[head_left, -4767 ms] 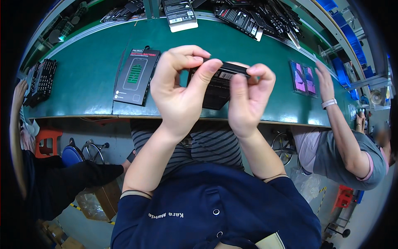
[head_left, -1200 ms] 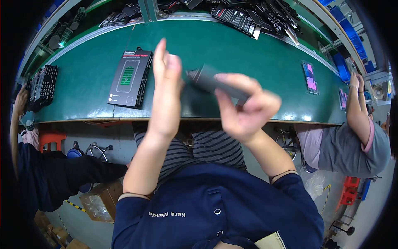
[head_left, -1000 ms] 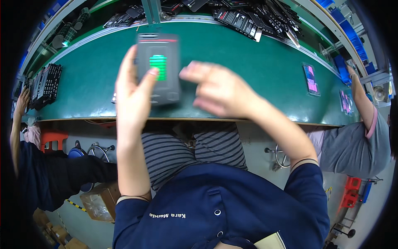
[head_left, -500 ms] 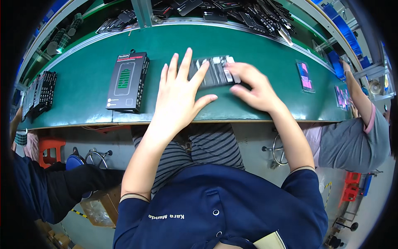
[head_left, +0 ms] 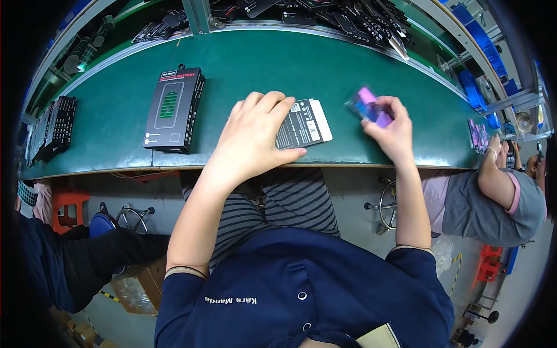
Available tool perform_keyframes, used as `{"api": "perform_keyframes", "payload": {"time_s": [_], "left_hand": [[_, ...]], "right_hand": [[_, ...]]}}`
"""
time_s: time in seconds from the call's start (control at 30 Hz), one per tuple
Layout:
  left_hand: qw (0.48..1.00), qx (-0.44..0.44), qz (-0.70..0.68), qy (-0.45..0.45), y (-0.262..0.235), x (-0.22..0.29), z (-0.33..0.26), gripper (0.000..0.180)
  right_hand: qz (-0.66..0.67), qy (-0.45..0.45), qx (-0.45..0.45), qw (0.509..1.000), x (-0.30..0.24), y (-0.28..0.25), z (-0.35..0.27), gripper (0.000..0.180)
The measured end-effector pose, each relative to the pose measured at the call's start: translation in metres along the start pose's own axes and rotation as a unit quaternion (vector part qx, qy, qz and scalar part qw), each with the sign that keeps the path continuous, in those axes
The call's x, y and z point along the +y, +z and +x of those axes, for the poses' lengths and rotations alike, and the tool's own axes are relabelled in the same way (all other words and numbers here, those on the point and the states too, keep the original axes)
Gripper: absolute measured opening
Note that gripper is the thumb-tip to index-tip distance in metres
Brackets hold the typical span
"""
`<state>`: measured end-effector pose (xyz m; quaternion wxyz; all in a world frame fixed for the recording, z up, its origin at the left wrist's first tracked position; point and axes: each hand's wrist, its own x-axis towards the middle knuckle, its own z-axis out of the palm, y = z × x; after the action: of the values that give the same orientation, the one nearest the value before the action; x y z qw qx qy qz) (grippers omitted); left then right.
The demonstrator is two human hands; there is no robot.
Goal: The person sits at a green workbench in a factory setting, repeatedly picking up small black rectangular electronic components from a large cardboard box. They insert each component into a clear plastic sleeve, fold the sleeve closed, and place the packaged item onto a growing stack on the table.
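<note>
My left hand (head_left: pixel 256 132) grips a flat black cardboard box (head_left: pixel 306 126) near the bench's front edge, fingers bent over its far side and thumb along its near side. White printing covers the box's upper face, and a pale end flap (head_left: pixel 321 120) stands out at its right end. Its left part is hidden under my hand. To the right, my right hand (head_left: pixel 390 129) pinches a flat pink-and-purple pack in a see-through sleeve (head_left: pixel 368 98), raised off the bench and slightly blurred. The pack seems to be a phone battery.
A black phone battery box (head_left: pixel 174 109) lies left on the green bench (head_left: pixel 255 58). More black boxes are stacked far left (head_left: pixel 53 130) and heaped on the back shelf (head_left: pixel 348 23). Pink packs (head_left: pixel 478 134) lie far right, near a co-worker's arm (head_left: pixel 493 165).
My right hand has left the box's end and moved right, picking up the pink-and-purple pack from the bench. My left hand and the box have come nearer, and the hand now grips it.
</note>
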<state>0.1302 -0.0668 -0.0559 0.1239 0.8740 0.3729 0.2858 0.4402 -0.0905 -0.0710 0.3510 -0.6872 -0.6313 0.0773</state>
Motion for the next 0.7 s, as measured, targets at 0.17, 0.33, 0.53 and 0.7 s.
{"api": "perform_keyframes", "payload": {"time_s": [0.17, 0.33, 0.53, 0.7], "left_hand": [[0.999, -0.038, 0.017, -0.018, -0.005, -0.001, 0.002, 0.080], [0.999, -0.047, -0.005, -0.021, -0.010, -0.006, 0.001, 0.078], [0.995, -0.004, 0.023, -0.097, -0.005, -0.002, -0.003, 0.075], [0.998, -0.035, -0.023, -0.043, -0.008, 0.007, -0.005, 0.077]], "right_hand": [[0.081, -0.126, -0.186, 0.971, -0.041, 0.000, -0.014, 0.062], [-0.018, -0.148, -0.238, 0.960, -0.053, 0.001, -0.021, 0.065], [-0.037, -0.149, -0.198, 0.968, -0.060, 0.007, -0.027, 0.062], [0.096, -0.210, -0.317, 0.920, -0.061, -0.003, -0.019, 0.056]]}}
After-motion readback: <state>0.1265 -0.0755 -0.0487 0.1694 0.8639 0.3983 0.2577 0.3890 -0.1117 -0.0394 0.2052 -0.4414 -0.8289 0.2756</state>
